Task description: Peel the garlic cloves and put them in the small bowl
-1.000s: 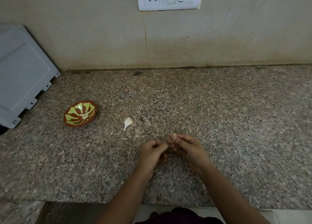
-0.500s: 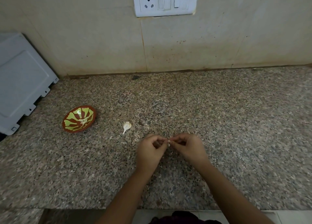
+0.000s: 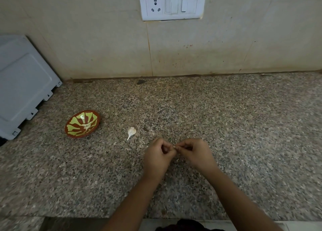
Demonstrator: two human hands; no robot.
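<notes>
Working at the near edge of a speckled stone counter (image 3: 244,126), a person brings both hands together on a single garlic clove (image 3: 174,146), of which only a pale tip shows between the fingertips. The left hand (image 3: 159,154) is curled, thumb and fingers nipping one side. The right hand (image 3: 195,152) pinches the other side, and the two hands touch at that spot. A second earlier the right hand held the clove a little higher and the hands sat looser; they have since closed in on it, which suggests the skin is being worked off and is not yet gone. A tiny pale scrap (image 3: 177,159) lies on the counter just below the hands, possibly peel, though it is too small to be sure. Beyond and to the left of the left hand, a second clove (image 3: 131,132) lies with its skin and tail on, unmoved over that second. Farther left, well apart from both hands, sits the small bowl (image 3: 76,135), red-brown with a green pattern; whether any clove lies in it cannot be told. On this showing the job is in its early part, with at least two cloves to finish. A grey appliance (image 3: 22,84) stands at far left, and a white switch plate (image 3: 171,4) hangs on the tiled wall beyond the hands.
</notes>
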